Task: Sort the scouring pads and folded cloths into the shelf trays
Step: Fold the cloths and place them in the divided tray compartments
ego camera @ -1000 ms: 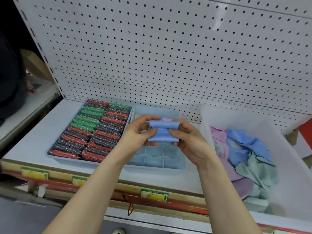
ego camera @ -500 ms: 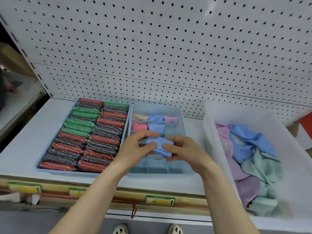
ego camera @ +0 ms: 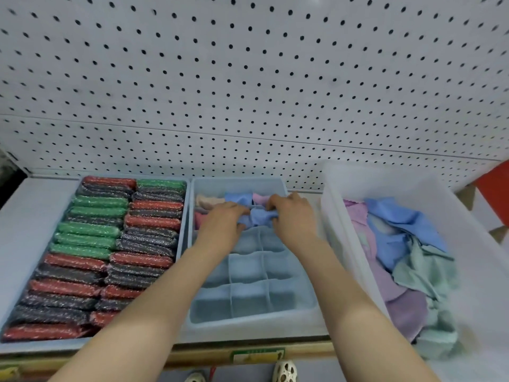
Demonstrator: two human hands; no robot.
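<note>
- Both hands hold one folded blue cloth [ego camera: 259, 217]: the left hand [ego camera: 223, 221] pinches its left end, the right hand [ego camera: 293, 216] its right end, pressing it into a compartment in the second row from the back of the divided tray [ego camera: 303, 307].
- Writing: a green-and-yellow shelf label [ego camera: 257, 355] sits on the front edge, too blurred to read.
- Folded cloths [ego camera: 210, 201] in peach, blue and pink fill the back compartments.
- Scouring pads [ego camera: 110, 244], red, green and dark, stand packed in the left tray [ego camera: 41, 346].
- Loose cloths [ego camera: 407, 257] lie heaped in the clear bin [ego camera: 468, 216] on the right.

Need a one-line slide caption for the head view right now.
Both hands, left hand and right hand, press a folded blue cloth into the divided tray.
</note>
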